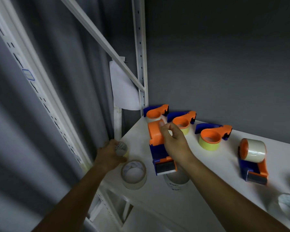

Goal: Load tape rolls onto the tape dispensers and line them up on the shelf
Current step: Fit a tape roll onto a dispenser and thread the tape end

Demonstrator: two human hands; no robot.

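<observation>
One empty dispenser [159, 144] is lying at the shelf's [199, 190] middle-left; my right hand [172, 139] is pinching its orange hub. At eight o'clock, my left hand [110, 155] is gripping a tape roll [122, 149] overhanging the shelf's left edge; bare shelf is lying toward five o'clock.

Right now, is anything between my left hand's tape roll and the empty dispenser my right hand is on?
Nothing visible. The left hand holds a roll just left of the dispenser; only bare shelf lies between.

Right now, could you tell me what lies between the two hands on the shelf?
In the head view, only bare white shelf lies between the left hand and right hand.
</observation>
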